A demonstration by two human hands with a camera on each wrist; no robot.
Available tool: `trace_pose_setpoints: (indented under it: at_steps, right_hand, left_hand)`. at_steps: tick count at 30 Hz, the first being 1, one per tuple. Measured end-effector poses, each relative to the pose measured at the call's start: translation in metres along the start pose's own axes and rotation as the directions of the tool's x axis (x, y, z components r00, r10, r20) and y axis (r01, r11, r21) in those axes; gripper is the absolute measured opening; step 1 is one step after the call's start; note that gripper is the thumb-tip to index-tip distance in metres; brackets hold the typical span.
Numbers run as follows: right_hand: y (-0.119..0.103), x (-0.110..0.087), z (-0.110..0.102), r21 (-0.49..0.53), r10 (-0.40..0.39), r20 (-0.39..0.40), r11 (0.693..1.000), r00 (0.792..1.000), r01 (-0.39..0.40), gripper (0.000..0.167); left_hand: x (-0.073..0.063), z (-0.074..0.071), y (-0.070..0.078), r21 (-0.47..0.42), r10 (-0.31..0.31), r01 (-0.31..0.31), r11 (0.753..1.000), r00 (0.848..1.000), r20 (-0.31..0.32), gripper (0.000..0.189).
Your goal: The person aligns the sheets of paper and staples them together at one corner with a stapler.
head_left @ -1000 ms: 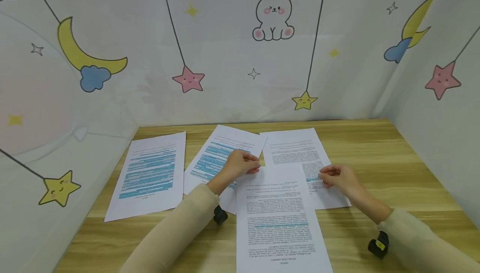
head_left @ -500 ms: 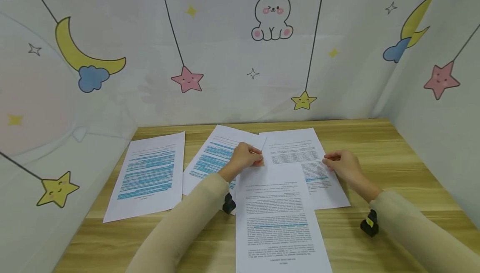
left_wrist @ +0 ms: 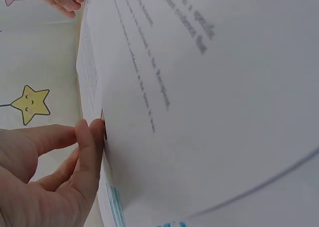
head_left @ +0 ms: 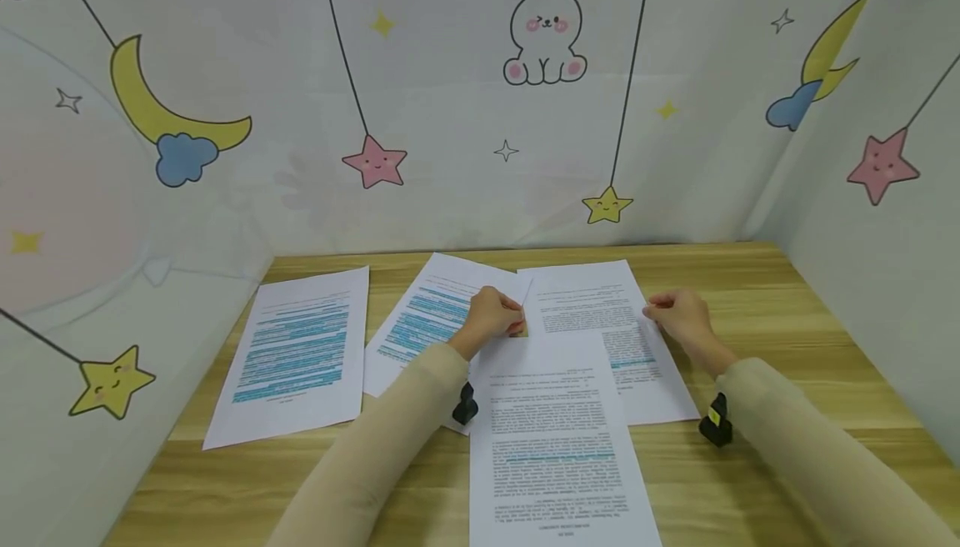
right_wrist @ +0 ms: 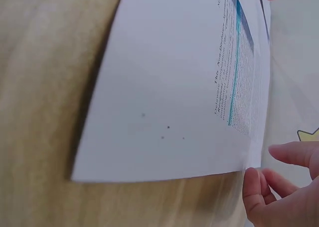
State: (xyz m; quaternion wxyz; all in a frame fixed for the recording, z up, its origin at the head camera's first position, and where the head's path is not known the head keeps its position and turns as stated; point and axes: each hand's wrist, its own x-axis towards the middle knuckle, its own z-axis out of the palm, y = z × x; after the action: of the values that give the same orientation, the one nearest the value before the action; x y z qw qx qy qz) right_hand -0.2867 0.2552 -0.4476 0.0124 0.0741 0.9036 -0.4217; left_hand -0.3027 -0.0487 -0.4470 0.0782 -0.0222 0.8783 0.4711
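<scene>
I found three white printed sheets lying on the surface, their text upside down to me. The near sheet [head_left: 555,447] ran straight toward me, face up, one teal line across its dense print; its far end overlapped the right sheet [head_left: 596,305]. That right sheet sat slightly askew, bearing a short teal strip; my right hand [head_left: 684,319] pinched its right edge. The middle sheet [head_left: 423,318] lay angled, heavily banded in teal, its far right corner lapping the right sheet and part of it hidden beneath my left hand [head_left: 493,313]. Which sheet those left fingertips touched I could not determine.
</scene>
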Motion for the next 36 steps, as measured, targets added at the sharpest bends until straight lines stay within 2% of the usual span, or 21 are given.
trace_pose_setpoints:
  at_steps: [7,16,28,36]
  right_hand:
    - [0.003,0.006,0.002,-0.004,0.019,0.007,1.000,1.000,-0.019,0.033]
    - [0.000,0.009,0.002,0.005,0.052,0.021,0.999,0.998,-0.052,0.035]
    - [-0.002,0.011,0.005,0.072,0.094,0.022,0.993,0.995,-0.096,0.033]
    - [-0.002,0.012,0.004,0.107,0.093,0.013,0.990,0.996,-0.094,0.030]
  left_hand:
    - [0.002,0.003,0.004,-0.083,-0.077,0.077,0.994,0.997,0.002,0.006]
    - [0.005,0.003,0.005,-0.083,-0.081,0.081,0.993,0.997,0.006,0.006]
    - [0.008,0.004,0.001,-0.105,-0.110,0.112,0.988,0.994,0.023,0.008]
    - [0.008,0.004,0.002,-0.060,-0.116,0.116,0.991,0.993,0.013,0.006]
